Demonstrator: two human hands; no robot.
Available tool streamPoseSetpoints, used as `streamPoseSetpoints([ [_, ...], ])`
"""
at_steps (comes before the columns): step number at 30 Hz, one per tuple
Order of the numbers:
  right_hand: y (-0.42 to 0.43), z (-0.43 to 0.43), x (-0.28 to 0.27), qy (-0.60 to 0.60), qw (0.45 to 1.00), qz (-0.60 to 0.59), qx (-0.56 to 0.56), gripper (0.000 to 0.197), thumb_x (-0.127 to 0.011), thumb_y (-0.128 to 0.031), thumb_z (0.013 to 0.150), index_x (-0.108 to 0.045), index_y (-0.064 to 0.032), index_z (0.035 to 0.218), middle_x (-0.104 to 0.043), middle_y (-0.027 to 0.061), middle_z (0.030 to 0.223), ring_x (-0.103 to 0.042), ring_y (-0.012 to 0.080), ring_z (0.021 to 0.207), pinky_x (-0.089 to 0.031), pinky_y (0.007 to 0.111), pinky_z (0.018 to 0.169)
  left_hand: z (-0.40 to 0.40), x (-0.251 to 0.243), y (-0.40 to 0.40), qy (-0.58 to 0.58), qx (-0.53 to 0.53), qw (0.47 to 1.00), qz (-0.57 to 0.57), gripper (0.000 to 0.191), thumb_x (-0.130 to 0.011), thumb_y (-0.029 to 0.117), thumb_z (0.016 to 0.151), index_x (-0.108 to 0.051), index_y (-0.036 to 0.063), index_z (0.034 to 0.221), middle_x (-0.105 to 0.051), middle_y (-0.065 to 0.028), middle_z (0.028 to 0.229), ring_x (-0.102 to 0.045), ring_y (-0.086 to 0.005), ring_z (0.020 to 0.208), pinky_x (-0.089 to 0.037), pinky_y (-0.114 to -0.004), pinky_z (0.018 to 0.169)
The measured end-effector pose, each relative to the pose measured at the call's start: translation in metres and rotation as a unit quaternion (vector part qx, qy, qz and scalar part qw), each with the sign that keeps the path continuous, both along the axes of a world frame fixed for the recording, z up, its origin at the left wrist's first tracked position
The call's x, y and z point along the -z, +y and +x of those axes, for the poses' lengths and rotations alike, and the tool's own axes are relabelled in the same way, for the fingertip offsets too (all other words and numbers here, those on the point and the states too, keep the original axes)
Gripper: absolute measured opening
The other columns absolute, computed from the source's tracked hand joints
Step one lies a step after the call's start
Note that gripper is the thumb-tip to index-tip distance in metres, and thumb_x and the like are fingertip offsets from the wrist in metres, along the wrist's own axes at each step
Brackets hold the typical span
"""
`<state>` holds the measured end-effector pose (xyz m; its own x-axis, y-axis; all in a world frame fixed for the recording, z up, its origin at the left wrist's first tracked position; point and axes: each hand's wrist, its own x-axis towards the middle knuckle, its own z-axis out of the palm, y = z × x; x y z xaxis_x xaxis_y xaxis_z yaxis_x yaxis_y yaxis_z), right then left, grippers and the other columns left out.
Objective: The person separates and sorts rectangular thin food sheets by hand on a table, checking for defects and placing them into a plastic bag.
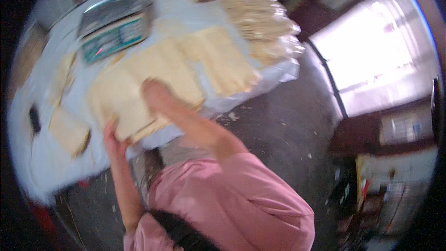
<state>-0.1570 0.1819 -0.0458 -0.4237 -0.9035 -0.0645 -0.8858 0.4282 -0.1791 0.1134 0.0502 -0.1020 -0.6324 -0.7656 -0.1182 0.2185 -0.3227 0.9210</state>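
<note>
A stack of pale yellow, thin flat sheets lies in front of me near the table's front edge. Its material is hard to tell through the blur. My left hand grips the stack's near left corner, with the thumb on top. Over the middle of the top sheet is my right hand; motion blur hides how its fingers are set. Just right of this stack is another pile of the same sheets.
A digital scale with a metal pan stands beyond the stack. Plastic-wrapped packs are heaped at the right edge. Loose pieces and a small black object lie left on the pale plastic cover. A bright opening is right.
</note>
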Motion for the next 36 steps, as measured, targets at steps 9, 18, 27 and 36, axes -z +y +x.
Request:
streamPoseSetpoints([
  [9, 0.042, -0.112, 0.0, -0.066, 0.994, -0.041, 0.083, 0.026, -0.059, -0.012, 0.114, -0.07, 0.0075, 0.126, -0.08, 0.0347, 0.129, -0.081, 0.0471, 0.122, -0.066, 0.056, 0.103, -0.084, -0.005, 0.01, 0.028, -0.104, 0.979, 0.172, 0.037, -0.057, 0.012, 0.115, -0.063, -0.0035, 0.148, -0.074, -0.0201, 0.139, -0.079, -0.0342, 0.122, -0.067, -0.052, 0.11],
  [18, 0.062, 0.007, -0.056, -0.01, 0.959, -0.273, -0.077, 0.073, -0.081, -0.038, 0.109, -0.058, 0.0071, 0.161, -0.068, 0.0319, 0.159, -0.072, 0.0484, 0.139, -0.059, 0.054, 0.117, -0.11, -0.149, 0.029, 0.1, -0.057, 0.986, 0.118, 0.043, -0.061, 0.025, 0.12, -0.062, -0.0003, 0.155, -0.076, -0.013, 0.14, -0.079, -0.0267, 0.124, -0.068, -0.042, 0.103],
  [27, 0.082, -0.209, -0.073, -0.357, 0.757, -0.478, 0.267, 0.059, -0.079, -0.017, 0.114, -0.059, 0.0119, 0.161, -0.074, 0.0234, 0.152, -0.073, 0.0333, 0.133, -0.058, 0.046, 0.116, -0.162, -0.04, 0.12, -0.321, 0.12, 0.698, -0.628, 0.078, -0.066, 0.057, 0.113, -0.051, 0.0197, 0.18, -0.036, -0.0304, 0.188, -0.03, -0.0461, 0.177, -0.017, -0.064, 0.145],
  [36, 0.102, -0.203, -0.2, -0.264, 0.777, -0.477, 0.315, 0.057, -0.082, -0.025, 0.112, -0.067, 0.0114, 0.153, -0.075, 0.0233, 0.15, -0.073, 0.0354, 0.133, -0.058, 0.05, 0.118, -0.155, -0.04, 0.13, -0.351, 0.121, 0.671, -0.642, 0.078, -0.064, 0.063, 0.113, -0.051, 0.026, 0.18, -0.032, -0.0272, 0.191, -0.027, -0.0432, 0.179, -0.013, -0.068, 0.145],
])
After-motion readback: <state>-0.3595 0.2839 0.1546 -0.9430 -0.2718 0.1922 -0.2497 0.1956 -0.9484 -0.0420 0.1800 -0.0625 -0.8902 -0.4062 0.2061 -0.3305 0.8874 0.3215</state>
